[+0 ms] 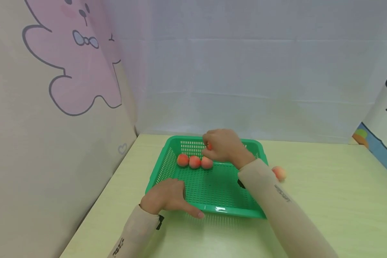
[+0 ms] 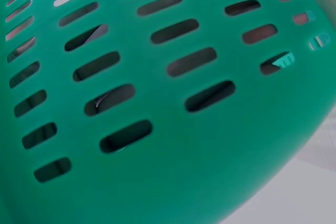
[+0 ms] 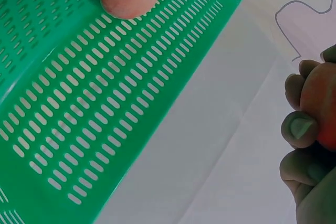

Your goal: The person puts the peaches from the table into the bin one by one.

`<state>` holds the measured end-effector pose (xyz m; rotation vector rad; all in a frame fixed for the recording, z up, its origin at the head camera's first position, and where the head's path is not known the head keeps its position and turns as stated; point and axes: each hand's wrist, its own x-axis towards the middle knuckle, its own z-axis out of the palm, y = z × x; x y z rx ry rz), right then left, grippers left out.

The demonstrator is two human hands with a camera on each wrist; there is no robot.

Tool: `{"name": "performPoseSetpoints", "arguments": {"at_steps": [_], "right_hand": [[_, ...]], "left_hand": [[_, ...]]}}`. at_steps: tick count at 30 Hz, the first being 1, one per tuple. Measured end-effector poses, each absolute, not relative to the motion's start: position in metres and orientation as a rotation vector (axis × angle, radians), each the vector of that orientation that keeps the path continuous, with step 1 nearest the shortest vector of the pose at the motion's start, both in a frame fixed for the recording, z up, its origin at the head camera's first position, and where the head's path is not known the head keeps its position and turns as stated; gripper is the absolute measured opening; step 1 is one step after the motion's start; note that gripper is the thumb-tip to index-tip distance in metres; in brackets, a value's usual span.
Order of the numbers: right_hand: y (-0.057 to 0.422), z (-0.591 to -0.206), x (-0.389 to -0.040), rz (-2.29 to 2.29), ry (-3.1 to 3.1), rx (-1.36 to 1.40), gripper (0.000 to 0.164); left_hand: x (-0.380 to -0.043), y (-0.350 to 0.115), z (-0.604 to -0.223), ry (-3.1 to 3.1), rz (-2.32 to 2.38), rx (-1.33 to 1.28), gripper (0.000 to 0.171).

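Beige sleeves (image 1: 283, 211), round peaches (image 1: 195, 162), rosy red fading paler, green basket (image 1: 232, 210)

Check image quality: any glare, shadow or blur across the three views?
Head: white glint on the near rim of the green basket; left wrist: its wall fills most of the frame, slightly soft; right wrist: right hand dimly lit against the paler backdrop.

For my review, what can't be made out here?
Head: most of the held peach, behind the right grip.
Right wrist: the rest of that peach, past the frame's right edge.
Left wrist: whatever is behind the green basket wall.
Head: right-sleeve lettering, too small.
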<state>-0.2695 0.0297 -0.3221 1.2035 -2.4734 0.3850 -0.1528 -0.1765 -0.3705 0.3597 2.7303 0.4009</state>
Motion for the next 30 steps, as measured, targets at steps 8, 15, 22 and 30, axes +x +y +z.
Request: {"name": "performPoseSetpoints", "arguments": {"at_steps": [8,15,22,30], "right_hand": [[0.020,-0.331,-0.276,0.392,-2.557,1.169,0.007],[0.023,-0.342,-0.283,0.432,-2.659,1.114,0.007],[0.027,-0.346,-0.286,0.515,-2.673,1.120,0.007],[0.029,-0.352,-0.288,0.476,-2.864,1.029,0.018]], "left_hand": [[-0.152,-0.177,-0.372,2.730,0.417,0.355,0.075],[-0.154,-0.177,-0.372,2.720,0.402,0.353,0.075],[-0.154,-0.176,-0.370,2.724,0.384,0.359,0.075],[-0.154,-0.176,-0.370,2.716,0.407,0.357,0.074]]}}
